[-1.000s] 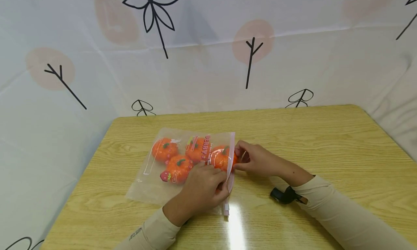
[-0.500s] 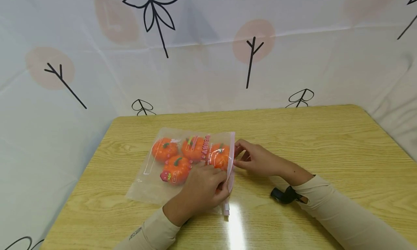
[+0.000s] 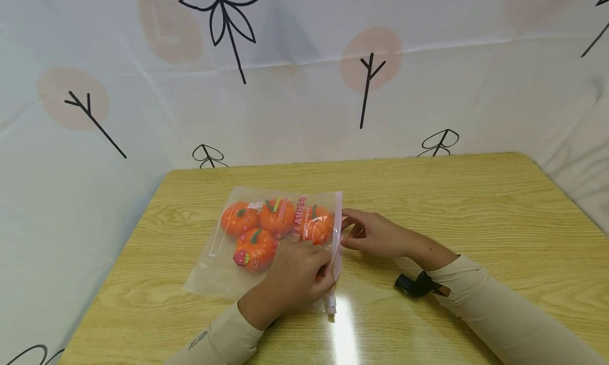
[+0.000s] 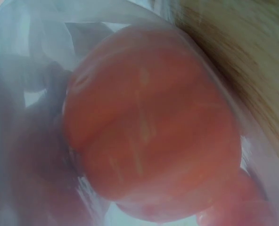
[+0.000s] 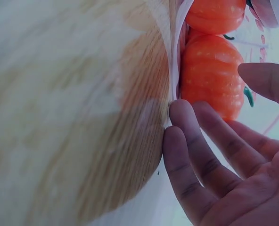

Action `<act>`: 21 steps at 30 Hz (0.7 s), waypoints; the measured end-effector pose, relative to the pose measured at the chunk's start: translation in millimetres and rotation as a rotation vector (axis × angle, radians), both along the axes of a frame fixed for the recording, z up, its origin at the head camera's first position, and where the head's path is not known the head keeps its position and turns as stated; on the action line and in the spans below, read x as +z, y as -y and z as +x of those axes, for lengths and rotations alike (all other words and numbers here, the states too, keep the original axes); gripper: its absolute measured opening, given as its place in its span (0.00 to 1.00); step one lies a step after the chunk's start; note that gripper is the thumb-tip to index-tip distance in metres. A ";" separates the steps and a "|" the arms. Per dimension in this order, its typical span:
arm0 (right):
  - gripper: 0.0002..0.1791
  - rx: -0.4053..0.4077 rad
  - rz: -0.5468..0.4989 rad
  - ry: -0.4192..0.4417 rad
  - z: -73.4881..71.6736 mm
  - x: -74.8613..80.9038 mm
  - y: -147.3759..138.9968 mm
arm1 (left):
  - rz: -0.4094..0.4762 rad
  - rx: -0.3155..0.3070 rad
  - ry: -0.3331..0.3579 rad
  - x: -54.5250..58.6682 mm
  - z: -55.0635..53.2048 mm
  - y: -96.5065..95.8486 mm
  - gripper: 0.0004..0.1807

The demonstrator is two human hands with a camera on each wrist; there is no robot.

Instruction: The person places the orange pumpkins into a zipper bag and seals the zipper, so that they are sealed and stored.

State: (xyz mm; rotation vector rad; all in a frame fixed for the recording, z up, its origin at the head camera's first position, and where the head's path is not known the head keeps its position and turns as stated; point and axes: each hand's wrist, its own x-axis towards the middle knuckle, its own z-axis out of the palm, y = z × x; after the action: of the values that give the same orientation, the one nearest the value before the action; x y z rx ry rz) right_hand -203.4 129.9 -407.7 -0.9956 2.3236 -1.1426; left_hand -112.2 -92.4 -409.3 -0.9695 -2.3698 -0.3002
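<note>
A clear zip bag with pink print lies flat, its pink-edged mouth towards the right. Inside are several orange toy pumpkins with green stems. The pumpkin closest to the mouth sits just inside it. My left hand rests on the bag's near right part, thumb and fingers pinching its mouth edge. In the left wrist view a pumpkin shows blurred through plastic; that hand is out of sight. My right hand is at the mouth, fingertips by the edge. The right wrist view shows its fingers extended, thumb apart, holding nothing.
The bag lies on a wood-grain table. A pale patterned cloth hangs behind and at the sides. The bag's zip slider is at the near end of the mouth. A black device is strapped at the right wrist.
The pumpkin at the mouth has moved left, fully into the bag, and the right hand has let go of it. Other pumpkins shifted slightly left. The left hand has stayed in place.
</note>
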 end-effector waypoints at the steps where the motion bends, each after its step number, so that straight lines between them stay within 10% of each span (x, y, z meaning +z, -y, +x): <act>1: 0.30 -0.001 -0.002 0.004 0.1 0.1 0.0 | -0.001 0.000 0.003 0.1 0.1 -0.1 0.14; 21: 0.28 0.034 -0.003 -0.003 -1.4 -3.5 -2.6 | 0.011 0.012 -0.033 -1.6 -1.3 -0.7 0.14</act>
State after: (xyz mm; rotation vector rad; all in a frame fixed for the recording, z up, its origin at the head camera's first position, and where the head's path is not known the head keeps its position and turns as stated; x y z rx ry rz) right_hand -204.8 132.5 -411.2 -1.0342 2.2989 -1.1331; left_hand -113.6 -91.6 -410.8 -0.9478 -2.3409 -0.2908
